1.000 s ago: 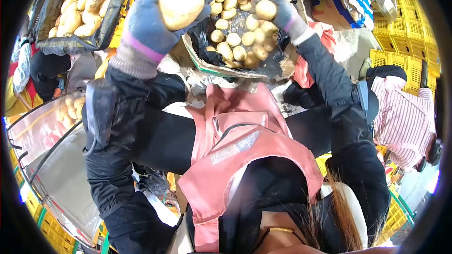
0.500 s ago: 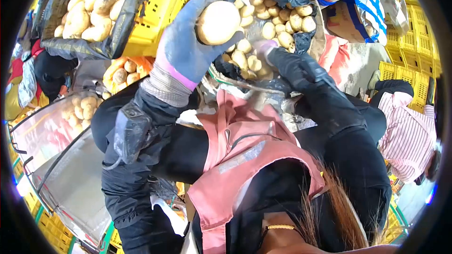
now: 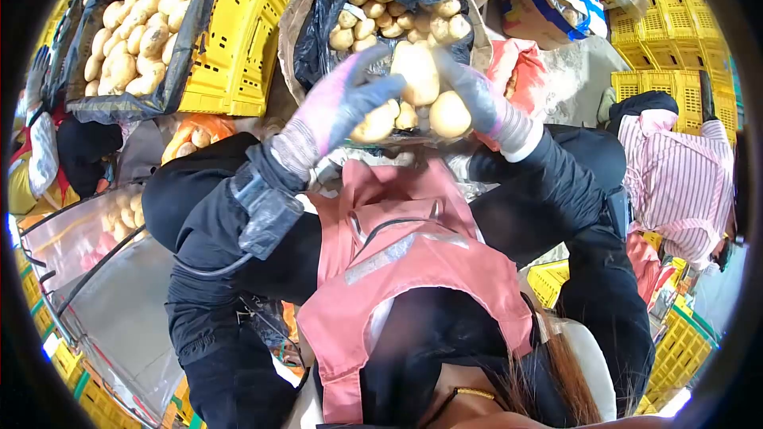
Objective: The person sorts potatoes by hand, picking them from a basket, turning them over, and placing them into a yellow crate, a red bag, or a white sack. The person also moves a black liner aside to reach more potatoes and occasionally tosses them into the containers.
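My left hand (image 3: 350,99), in a dirty purple and blue-grey glove, has its fingers spread over the front of a round basket (image 3: 288,32) lined with black plastic. Just below its fingers is a pale potato (image 3: 373,124). My right hand (image 3: 477,95), gloved alike and slightly blurred, curls its fingers against a large potato (image 3: 416,73) between both hands. Another round potato (image 3: 450,115) lies against the inner side of the right hand; its grip there is partly hidden. Several smaller potatoes (image 3: 381,12) fill the back of the basket.
At left, a yellow crate (image 3: 230,40) stands beside a black-lined crate of potatoes (image 3: 131,40). An orange net bag (image 3: 187,137) and a red sack (image 3: 517,71) flank the basket. A co-worker in a striped shirt (image 3: 675,175) sits at right near stacked yellow crates (image 3: 671,40).
My left hand has come down and lost its grip on the big potato it held up. My right hand has moved back from inside the basket, with potatoes now at its fingers.
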Action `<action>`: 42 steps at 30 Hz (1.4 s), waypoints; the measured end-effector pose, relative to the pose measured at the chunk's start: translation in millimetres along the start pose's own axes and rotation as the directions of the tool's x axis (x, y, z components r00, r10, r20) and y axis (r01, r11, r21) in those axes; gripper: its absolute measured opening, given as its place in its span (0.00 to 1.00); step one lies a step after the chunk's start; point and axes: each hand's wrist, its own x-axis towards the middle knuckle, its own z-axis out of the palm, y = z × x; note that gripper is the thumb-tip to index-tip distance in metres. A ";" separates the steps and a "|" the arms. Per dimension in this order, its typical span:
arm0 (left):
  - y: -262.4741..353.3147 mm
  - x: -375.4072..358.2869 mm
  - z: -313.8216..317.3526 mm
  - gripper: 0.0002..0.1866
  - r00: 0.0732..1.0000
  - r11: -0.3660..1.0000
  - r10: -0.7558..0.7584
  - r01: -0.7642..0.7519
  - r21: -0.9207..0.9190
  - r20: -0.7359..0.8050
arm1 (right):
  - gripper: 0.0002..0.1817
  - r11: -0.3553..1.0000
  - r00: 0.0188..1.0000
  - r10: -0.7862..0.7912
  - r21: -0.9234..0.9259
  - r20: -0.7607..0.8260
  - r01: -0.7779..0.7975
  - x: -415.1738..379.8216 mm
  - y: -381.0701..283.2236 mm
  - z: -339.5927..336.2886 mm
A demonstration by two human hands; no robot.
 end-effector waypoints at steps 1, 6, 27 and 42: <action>-11.2 0.4 7.6 0.35 1.000 1.000 -0.003 0.003 0.015 0.001 | 0.27 0.885 0.959 -0.281 -0.397 -0.035 0.245 -0.3 6.9 -4.5; -10.3 -0.1 17.8 0.37 0.993 0.994 0.111 -0.111 0.010 -0.028 | 0.25 0.844 0.904 -0.422 -0.391 -0.063 0.367 -18.1 6.9 19.7; -4.5 15.6 13.2 0.30 0.988 0.810 -0.071 0.137 -0.571 0.137 | 0.30 0.468 0.753 -0.658 -0.798 -0.027 0.381 11.8 5.1 -8.5; 67.8 11.3 -178.4 0.23 0.685 0.700 0.480 -0.676 -0.232 -0.548 | 0.25 0.950 0.905 -0.311 -0.129 -0.291 0.285 25.4 -4.9 22.6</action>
